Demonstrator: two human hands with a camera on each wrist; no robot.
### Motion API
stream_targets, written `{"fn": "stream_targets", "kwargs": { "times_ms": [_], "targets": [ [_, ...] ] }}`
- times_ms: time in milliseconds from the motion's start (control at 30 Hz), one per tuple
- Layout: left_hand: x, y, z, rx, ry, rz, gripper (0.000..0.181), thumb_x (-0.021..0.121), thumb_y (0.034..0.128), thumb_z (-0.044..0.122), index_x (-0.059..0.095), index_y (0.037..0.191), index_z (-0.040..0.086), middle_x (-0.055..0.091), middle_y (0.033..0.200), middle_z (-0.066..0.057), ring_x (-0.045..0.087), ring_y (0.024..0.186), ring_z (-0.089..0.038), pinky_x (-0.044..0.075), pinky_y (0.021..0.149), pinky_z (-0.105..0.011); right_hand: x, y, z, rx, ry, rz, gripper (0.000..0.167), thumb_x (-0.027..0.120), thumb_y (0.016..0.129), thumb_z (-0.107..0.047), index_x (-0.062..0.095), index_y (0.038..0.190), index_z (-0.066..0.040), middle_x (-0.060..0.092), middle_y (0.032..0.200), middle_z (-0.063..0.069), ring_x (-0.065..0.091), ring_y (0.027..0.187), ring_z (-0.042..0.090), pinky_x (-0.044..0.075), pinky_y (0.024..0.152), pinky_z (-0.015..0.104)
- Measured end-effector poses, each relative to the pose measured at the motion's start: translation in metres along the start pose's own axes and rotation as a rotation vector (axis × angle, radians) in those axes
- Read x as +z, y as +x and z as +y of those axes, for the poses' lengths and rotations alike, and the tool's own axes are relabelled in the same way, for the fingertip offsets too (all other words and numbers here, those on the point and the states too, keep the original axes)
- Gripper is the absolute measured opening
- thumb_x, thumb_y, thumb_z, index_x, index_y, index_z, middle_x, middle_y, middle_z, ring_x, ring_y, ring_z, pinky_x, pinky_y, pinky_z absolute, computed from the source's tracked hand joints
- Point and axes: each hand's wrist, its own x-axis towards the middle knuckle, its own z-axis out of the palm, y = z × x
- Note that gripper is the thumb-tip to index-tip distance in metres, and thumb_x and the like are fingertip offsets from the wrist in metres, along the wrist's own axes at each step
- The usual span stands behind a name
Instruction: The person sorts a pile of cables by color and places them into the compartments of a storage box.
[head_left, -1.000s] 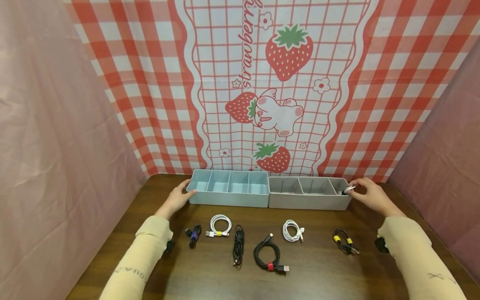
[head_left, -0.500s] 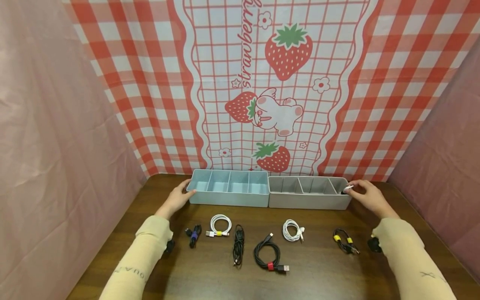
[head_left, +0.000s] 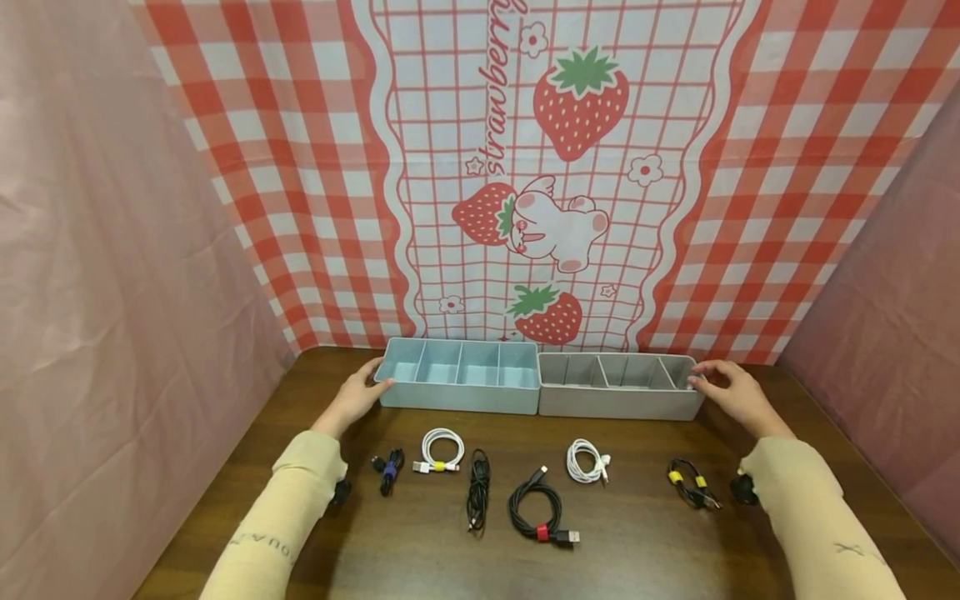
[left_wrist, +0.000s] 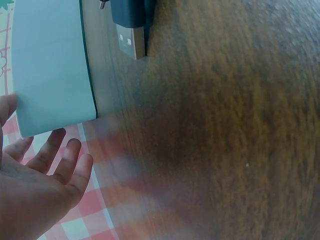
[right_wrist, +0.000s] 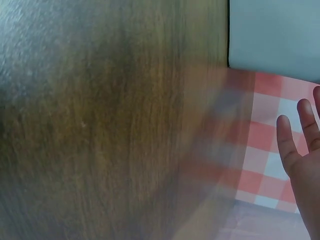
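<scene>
In the head view a light blue divided box and a grey divided box stand end to end at the back of the table. My left hand rests on the blue box's left end, thumb at the front and fingers spread by the end wall in the left wrist view. At the grey box's right end is my right hand, its fingertips over the rim of the last compartment. Its visible fingers are spread in the right wrist view. No held item shows in either hand; the right compartment's floor is partly hidden.
Coiled cables lie in front on the wooden table: a black one with purple tie, a white one, a black bundle, a black USB cable, white earphones and a yellow-tied black cable.
The small white-and-black item in my right hand has gone out of sight at the grey box's right compartment. My right hand has shifted slightly left; the left hand stays put.
</scene>
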Motion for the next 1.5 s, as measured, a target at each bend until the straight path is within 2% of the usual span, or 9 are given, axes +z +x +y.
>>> {"fn": "stream_targets", "kwargs": {
  "times_ms": [200,300,467,600,867,1133,1500],
  "targets": [
    [0.000,0.002,-0.002,0.007,0.002,-0.007,0.060,0.053,0.0971,0.025,0.028,0.147,0.003,0.038,0.142,-0.029,0.045,0.122,-0.041,0.039,0.096,-0.053,-0.004,-0.002,-0.007,0.005,-0.017,0.005,0.042,0.059,0.092,-0.036,0.058,0.116,-0.001,0.052,0.115,0.020,0.045,0.099,0.027,0.039,0.081,0.048],
    [0.001,0.003,-0.002,0.012,0.000,-0.003,0.060,0.053,0.0969,0.025,0.029,0.147,0.003,0.040,0.140,-0.029,0.047,0.120,-0.041,0.040,0.095,-0.052,-0.007,-0.002,-0.008,0.008,-0.023,0.008,0.041,0.060,0.092,-0.036,0.058,0.116,-0.002,0.052,0.115,0.018,0.045,0.097,0.018,0.039,0.080,0.045],
    [0.001,0.002,-0.002,0.013,0.003,0.002,0.060,0.053,0.0966,0.023,0.029,0.147,0.002,0.042,0.138,-0.030,0.048,0.118,-0.040,0.041,0.095,-0.052,-0.012,-0.002,-0.010,-0.023,-0.016,0.035,0.038,0.062,0.091,-0.032,0.060,0.114,-0.002,0.054,0.111,0.014,0.042,0.087,-0.004,0.039,0.074,0.025],
    [0.001,0.001,-0.001,0.012,0.005,-0.001,0.060,0.053,0.0966,0.023,0.029,0.147,0.002,0.042,0.138,-0.029,0.048,0.119,-0.040,0.041,0.095,-0.051,-0.016,-0.002,-0.015,-0.047,0.008,0.044,0.035,0.064,0.091,-0.029,0.060,0.113,-0.002,0.054,0.109,0.014,0.043,0.084,-0.010,0.038,0.069,0.015],
    [0.001,0.000,-0.001,0.007,0.008,-0.004,0.060,0.053,0.0969,0.023,0.028,0.147,0.002,0.041,0.139,-0.029,0.047,0.120,-0.040,0.040,0.096,-0.052,-0.024,0.000,-0.028,-0.034,0.040,0.003,0.040,0.061,0.092,-0.034,0.058,0.119,-0.004,0.055,0.113,0.012,0.046,0.085,-0.006,0.041,0.067,0.015],
    [0.002,0.001,-0.005,0.006,-0.002,-0.001,0.060,0.053,0.0969,0.024,0.029,0.147,0.002,0.043,0.138,-0.029,0.048,0.119,-0.040,0.041,0.095,-0.051,-0.030,-0.001,-0.044,-0.040,0.003,0.001,0.041,0.060,0.092,-0.034,0.056,0.122,-0.006,0.055,0.120,0.015,0.042,0.089,-0.013,0.041,0.067,0.015],
    [0.000,0.000,-0.002,0.015,-0.010,0.000,0.059,0.054,0.0966,0.021,0.030,0.146,0.001,0.043,0.138,-0.029,0.049,0.118,-0.040,0.042,0.094,-0.051,-0.033,-0.010,-0.069,-0.047,0.022,0.004,0.044,0.058,0.093,-0.036,0.053,0.124,-0.006,0.051,0.122,0.012,0.040,0.089,-0.017,0.044,0.067,0.017]
  ]
}}
